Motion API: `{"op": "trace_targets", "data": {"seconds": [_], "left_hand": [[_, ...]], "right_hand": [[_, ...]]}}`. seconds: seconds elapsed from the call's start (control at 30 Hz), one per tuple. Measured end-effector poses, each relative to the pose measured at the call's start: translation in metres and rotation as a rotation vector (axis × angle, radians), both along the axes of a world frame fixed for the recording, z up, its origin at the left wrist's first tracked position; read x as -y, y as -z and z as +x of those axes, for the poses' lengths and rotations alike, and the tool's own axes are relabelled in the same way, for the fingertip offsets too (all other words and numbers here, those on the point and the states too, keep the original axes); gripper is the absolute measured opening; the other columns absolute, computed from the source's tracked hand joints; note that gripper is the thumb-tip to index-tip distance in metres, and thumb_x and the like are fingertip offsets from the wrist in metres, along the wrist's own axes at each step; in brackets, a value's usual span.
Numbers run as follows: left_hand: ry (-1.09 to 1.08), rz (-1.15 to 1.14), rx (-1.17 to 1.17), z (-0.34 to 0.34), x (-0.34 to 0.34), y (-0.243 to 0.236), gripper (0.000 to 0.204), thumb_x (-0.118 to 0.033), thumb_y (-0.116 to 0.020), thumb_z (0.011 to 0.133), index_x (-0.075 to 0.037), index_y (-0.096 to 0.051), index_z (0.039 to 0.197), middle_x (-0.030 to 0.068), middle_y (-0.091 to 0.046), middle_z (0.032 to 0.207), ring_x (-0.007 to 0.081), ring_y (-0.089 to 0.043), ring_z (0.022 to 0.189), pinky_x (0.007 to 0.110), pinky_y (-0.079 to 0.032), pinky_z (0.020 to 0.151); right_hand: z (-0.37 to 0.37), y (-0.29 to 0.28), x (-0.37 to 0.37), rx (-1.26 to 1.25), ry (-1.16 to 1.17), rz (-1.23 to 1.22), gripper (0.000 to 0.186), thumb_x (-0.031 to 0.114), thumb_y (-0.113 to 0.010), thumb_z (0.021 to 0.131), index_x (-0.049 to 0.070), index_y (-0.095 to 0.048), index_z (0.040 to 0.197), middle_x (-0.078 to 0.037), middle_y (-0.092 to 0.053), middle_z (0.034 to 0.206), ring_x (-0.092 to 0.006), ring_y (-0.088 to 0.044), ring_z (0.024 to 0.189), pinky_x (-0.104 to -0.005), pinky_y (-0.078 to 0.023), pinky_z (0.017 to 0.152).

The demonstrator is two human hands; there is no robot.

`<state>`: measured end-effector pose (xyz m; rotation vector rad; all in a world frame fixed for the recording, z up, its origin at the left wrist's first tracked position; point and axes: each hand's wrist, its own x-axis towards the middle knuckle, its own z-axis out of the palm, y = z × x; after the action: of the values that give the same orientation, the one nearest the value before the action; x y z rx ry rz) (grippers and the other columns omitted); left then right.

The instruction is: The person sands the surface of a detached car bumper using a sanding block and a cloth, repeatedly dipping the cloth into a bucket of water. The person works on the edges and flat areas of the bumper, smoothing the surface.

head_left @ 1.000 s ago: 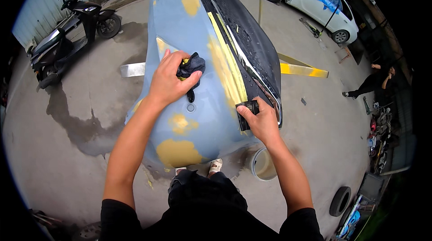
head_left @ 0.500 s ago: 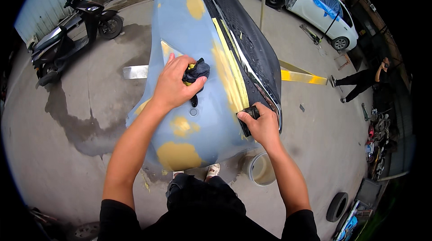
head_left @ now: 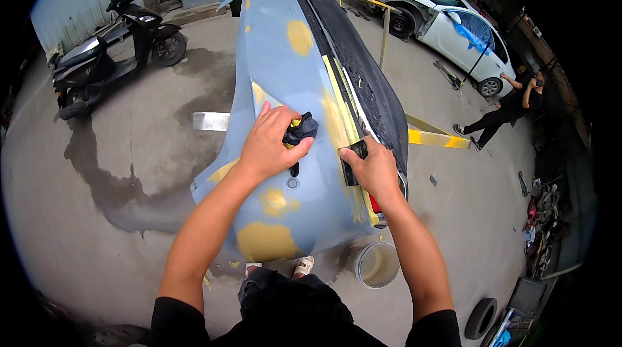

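Observation:
Before me is a car body panel (head_left: 317, 185) in grey-blue primer with tan sanded patches. My left hand (head_left: 267, 143) is closed around a crumpled dark rag (head_left: 303, 130) with yellow bits showing, resting on the panel's upper surface. My right hand (head_left: 376, 164) grips a thin black sanding pad (head_left: 350, 169), pressed flat along the panel's right edge. Yellow masking tape (head_left: 341, 97) runs along that edge beside a dark, wet-looking cover (head_left: 363, 55). Part of a red lamp (head_left: 375, 204) shows below my right hand. The pad's underside is hidden.
A bucket (head_left: 378, 265) stands on the floor near my feet. Yellow stand bars (head_left: 440, 139) stick out on the right. A black scooter (head_left: 120, 52) is at left, a partly stripped white car (head_left: 447, 29) at far right. Another person (head_left: 512, 104) stands beyond; a tyre (head_left: 481, 318) lies lower right.
My right hand has slid the pad farther up the taped edge, uncovering the red lamp. My left hand stays at the same spot on the panel. The view has shifted; the other person has moved.

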<state>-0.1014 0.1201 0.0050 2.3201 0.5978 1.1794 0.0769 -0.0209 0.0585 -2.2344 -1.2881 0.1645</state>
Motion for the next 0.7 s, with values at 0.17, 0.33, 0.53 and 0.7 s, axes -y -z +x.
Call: {"op": "trace_targets", "data": {"seconds": [0.17, 0.33, 0.53, 0.7], "left_hand": [[0.011, -0.045, 0.001, 0.001, 0.002, -0.001, 0.045, -0.029, -0.079, 0.076, -0.004, -0.061, 0.110, 0.0126, -0.065, 0.108, 0.0336, -0.062, 0.108, 0.058, -0.033, 0.114], [0.009, 0.002, 0.021, 0.002, 0.003, 0.001, 0.043, -0.031, -0.078, 0.078, -0.005, -0.060, 0.108, 0.0112, -0.064, 0.104, 0.0322, -0.061, 0.104, 0.056, -0.035, 0.113], [-0.009, -0.008, 0.026, -0.003, -0.003, 0.005, 0.043, -0.030, -0.078, 0.078, -0.005, -0.061, 0.108, 0.0113, -0.064, 0.105, 0.0322, -0.061, 0.105, 0.056, -0.034, 0.114], [0.012, -0.047, 0.042, 0.002, 0.001, 0.003, 0.044, -0.030, -0.078, 0.077, -0.005, -0.061, 0.108, 0.0114, -0.064, 0.106, 0.0324, -0.062, 0.106, 0.057, -0.034, 0.114]], "right_hand": [[0.003, -0.029, -0.071, 0.079, 0.090, -0.115, 0.042, 0.036, -0.075, 0.085, -0.001, -0.071, 0.104, -0.024, -0.072, 0.092, -0.0412, -0.070, 0.093, -0.0484, -0.054, 0.084], [0.004, -0.053, -0.121, 0.138, 0.160, -0.160, 0.042, 0.036, -0.075, 0.085, 0.002, -0.071, 0.108, -0.022, -0.073, 0.104, -0.0382, -0.069, 0.102, -0.0468, -0.054, 0.089], [0.005, -0.037, -0.101, 0.157, 0.081, -0.236, 0.052, 0.039, -0.080, 0.079, 0.000, -0.072, 0.112, -0.023, -0.073, 0.102, -0.0385, -0.069, 0.100, -0.0460, -0.053, 0.089], [0.007, -0.046, -0.124, 0.174, 0.146, -0.166, 0.046, 0.040, -0.080, 0.079, 0.000, -0.073, 0.102, -0.022, -0.073, 0.099, -0.0381, -0.070, 0.098, -0.0467, -0.054, 0.085]]}}
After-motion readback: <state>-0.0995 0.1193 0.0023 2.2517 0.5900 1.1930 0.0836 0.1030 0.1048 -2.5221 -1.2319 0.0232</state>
